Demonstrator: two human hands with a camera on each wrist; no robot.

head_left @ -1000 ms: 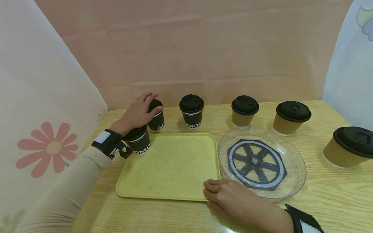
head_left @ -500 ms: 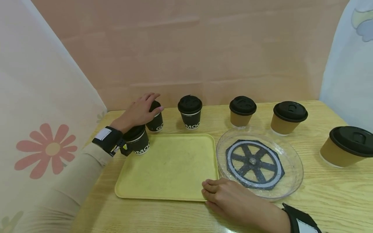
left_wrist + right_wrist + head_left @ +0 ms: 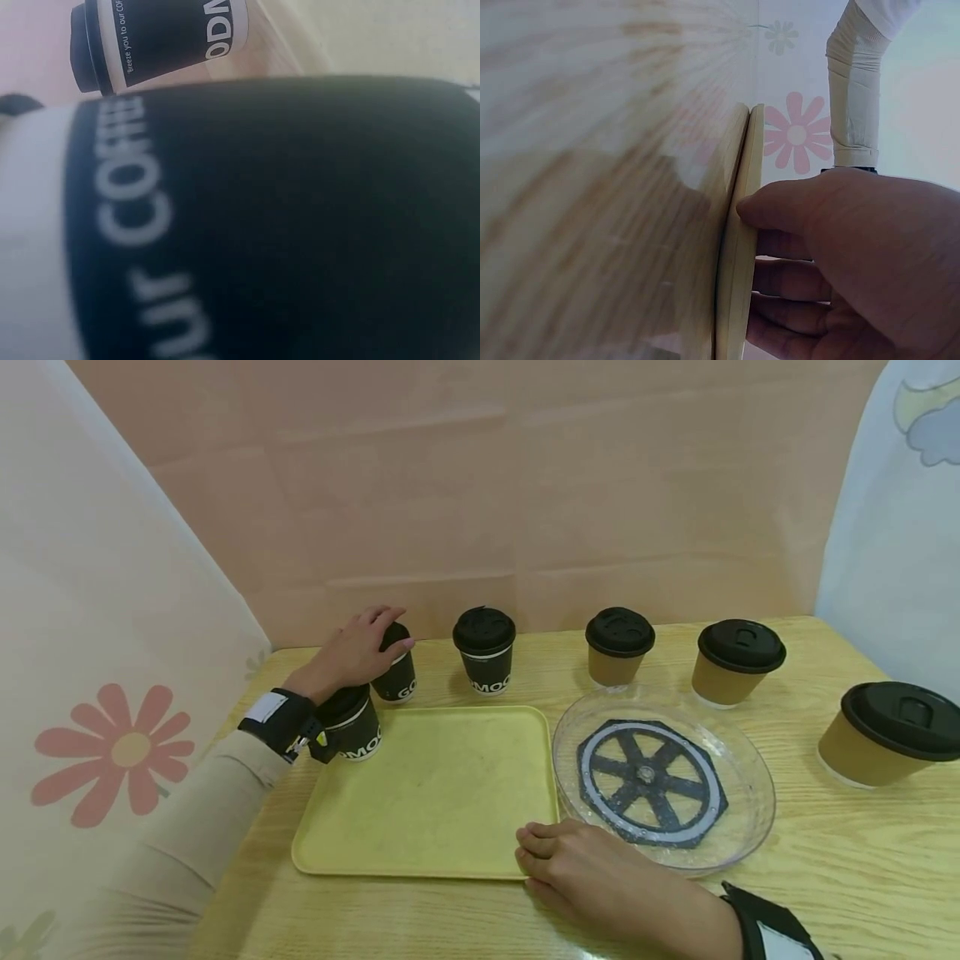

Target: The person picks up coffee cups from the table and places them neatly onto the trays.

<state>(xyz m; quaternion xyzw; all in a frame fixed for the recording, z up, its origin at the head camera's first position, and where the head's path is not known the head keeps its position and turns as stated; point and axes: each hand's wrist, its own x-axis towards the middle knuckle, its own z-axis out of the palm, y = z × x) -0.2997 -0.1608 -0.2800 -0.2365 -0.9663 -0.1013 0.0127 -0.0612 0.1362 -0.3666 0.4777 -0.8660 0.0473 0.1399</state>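
Observation:
My left hand (image 3: 348, 652) reaches over a lidded black paper coffee cup (image 3: 396, 681) at the back left. Its fingers extend across the black lid, with the thumb at the lid's right side. Another black coffee cup (image 3: 356, 731) stands beneath that wrist, overlapping the corner of a yellow tray (image 3: 435, 802). A black cup wall (image 3: 300, 210) fills most of the left wrist view, hiding the left fingers. At the tray's front right corner, my right hand (image 3: 577, 868) holds the rim. In the right wrist view its thumb (image 3: 761, 208) presses the outer edge, fingers lying over the other side.
A third black cup (image 3: 486, 656) stands behind the tray. Tan cups with black lids, one at the back (image 3: 615, 647), one farther right (image 3: 731, 664) and one near the right edge (image 3: 881, 739), surround a clear round dish (image 3: 753, 793) bearing a dark spoked wheel pattern.
The head view has shifted slightly, so everything sits a little farther left in it. Both hands keep their places on the cup lid and the tray corner.

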